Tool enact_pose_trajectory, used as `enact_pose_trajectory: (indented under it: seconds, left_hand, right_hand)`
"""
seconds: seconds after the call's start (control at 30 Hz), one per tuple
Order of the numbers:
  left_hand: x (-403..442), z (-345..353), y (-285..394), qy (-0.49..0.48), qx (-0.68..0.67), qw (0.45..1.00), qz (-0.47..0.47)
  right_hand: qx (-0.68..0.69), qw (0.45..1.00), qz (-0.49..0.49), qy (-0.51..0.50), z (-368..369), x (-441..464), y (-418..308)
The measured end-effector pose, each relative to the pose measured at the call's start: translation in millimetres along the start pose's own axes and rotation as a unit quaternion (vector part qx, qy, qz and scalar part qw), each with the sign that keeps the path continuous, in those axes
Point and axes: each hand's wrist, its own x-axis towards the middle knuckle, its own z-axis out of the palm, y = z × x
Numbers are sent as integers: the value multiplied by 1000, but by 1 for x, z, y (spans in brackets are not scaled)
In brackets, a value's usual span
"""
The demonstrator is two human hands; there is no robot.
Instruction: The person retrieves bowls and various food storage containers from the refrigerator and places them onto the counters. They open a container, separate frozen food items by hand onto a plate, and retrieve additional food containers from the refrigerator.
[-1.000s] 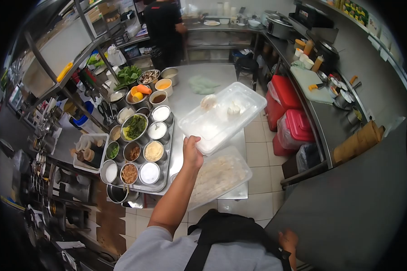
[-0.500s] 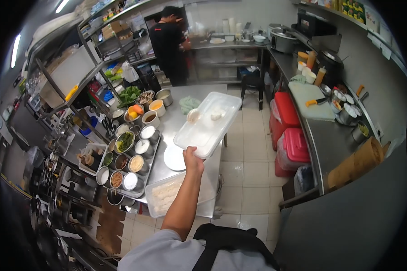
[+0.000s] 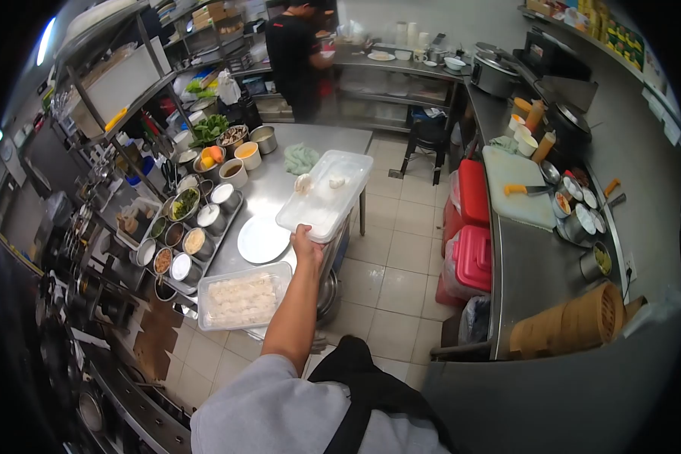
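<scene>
Further left in the head view than half a second ago sit the left hand [image 3: 307, 244] and the translucent container [image 3: 318, 208] it carries, while the white plate [image 3: 263, 239], partly covered before, now shows whole. The left hand is clamped on the container's near end, and the right hand is out of view, so its state cannot be told. Two pale lumps [image 3: 337, 182] show at the container, though whether inside or beneath is unclear. It is held out over the right side of the steel tabletop [image 3: 259, 198], near a green cloth [image 3: 301, 159]. Just beside the plate, at the tabletop's near end, rests a second container [image 3: 282, 274] with rows of pale food [image 3: 240, 297]. Metal cups [image 3: 195, 244] of ingredients stand to the left, and a person in black [image 3: 291, 64] stands beyond
</scene>
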Motion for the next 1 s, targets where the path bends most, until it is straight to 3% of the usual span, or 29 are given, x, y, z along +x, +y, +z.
enact_pose_trajectory:
  seconds: [0.17,0.23,0.27,0.4,0.47,0.57,0.67,0.7,0.77,0.9,0.97,1.0]
  left_hand:
    - [58,-23,-17,28,23,999,27]
    - [93,-49,-25,-10,32,999,-22]
    - [86,-28,-24,38,-15,999,-13]
    - [119,-28,-30,35,-50,998,-35]
    - [138,-27,-29,78,-43,996,-24]
    - [151,-22,-24,46,-57,997,-27]
    - [163,-20,-22,103,-10,994,-30]
    - [165,-20,-20,137,12,990,-40]
    - [171,-30,-26,150,27,988,-21]
    - [158,3,-7,233,62,969,-49]
    - [159,4,-10,245,117,962,-12]
    - [159,5,-11,265,207,942,2]
  right_hand:
    - [-34,998,-10,-49,6,41,-37]
    - [-58,996,-12,-63,11,58,-55]
    - [-73,995,-12,-65,11,69,-62]
    - [-126,990,-12,-68,2,104,-99]
    - [-147,987,-21,-65,-5,122,-122]
    - [-173,981,-71,-45,-19,153,-151]
    - [-183,961,-206,-13,-32,188,-189]
    - [-139,968,-207,-20,-33,197,-207]
    - [50,988,-117,-84,-27,219,-249]
    - [9,987,-103,-124,-12,256,-328]
    - [-72,979,-128,-141,3,274,-361]
    - [-120,965,-166,-166,6,282,-381]
